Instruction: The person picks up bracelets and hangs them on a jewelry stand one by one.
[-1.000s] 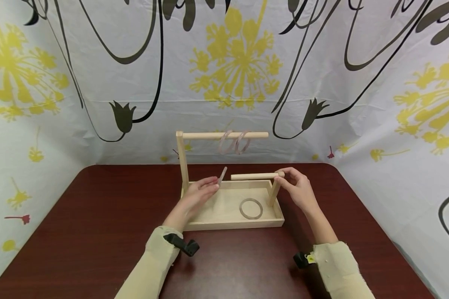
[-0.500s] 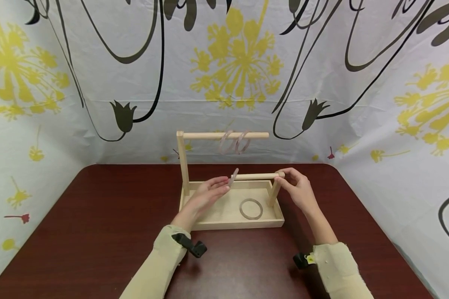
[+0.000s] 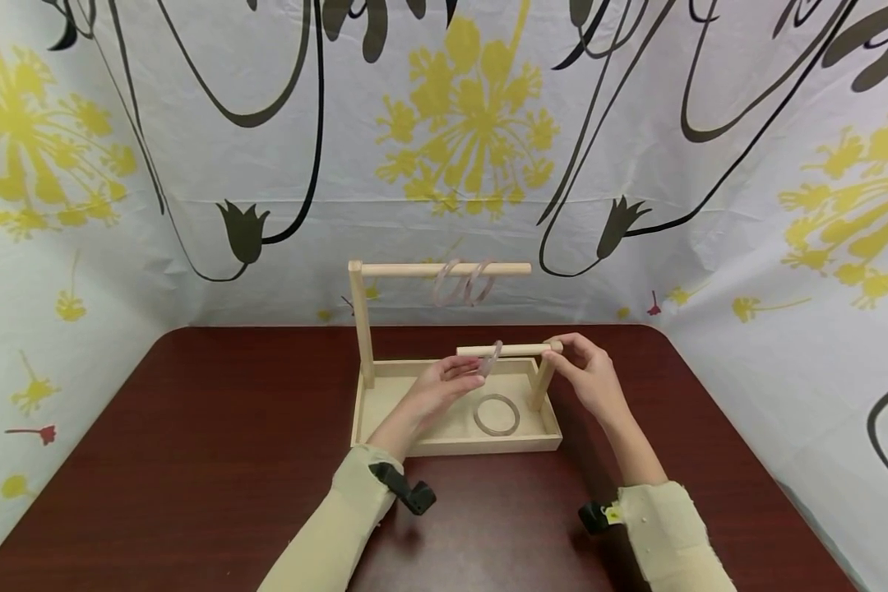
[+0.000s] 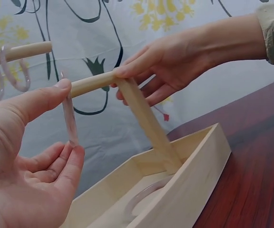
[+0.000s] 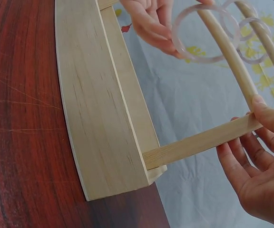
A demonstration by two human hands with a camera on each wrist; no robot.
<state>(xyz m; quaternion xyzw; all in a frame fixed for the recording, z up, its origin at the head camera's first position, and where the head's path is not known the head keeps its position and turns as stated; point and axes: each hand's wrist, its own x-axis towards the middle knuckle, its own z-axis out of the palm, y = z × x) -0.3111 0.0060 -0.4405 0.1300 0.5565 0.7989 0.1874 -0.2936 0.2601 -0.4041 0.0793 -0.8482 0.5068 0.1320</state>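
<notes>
A pale pinkish bangle [image 3: 491,360] is pinched between the thumb and fingers of my left hand [image 3: 438,393]. The lower wooden bar [image 3: 524,349] appears to run through this bangle [image 5: 207,60], near the bar's free left end. At the bar's other end, my right hand [image 3: 594,376] grips the top of the short post [image 4: 146,124], with thumb and fingers about the joint. Another bangle [image 3: 477,413] lies flat in the wooden tray [image 3: 459,449]. Two more bangles hang from the taller upper bar [image 3: 403,269] behind; one bangle [image 3: 469,289] hangs nearer its free end.
The tall post [image 3: 363,329] rises from the tray's left end and carries the upper bar. Dark reddish-brown table [image 3: 192,460] surrounds the tray. A patterned white cloth [image 3: 444,164] stands behind and at both sides.
My left hand has moved right with its bangle, from left of the lower bar's free end to overlapping the bar. The right hand has stayed at the post.
</notes>
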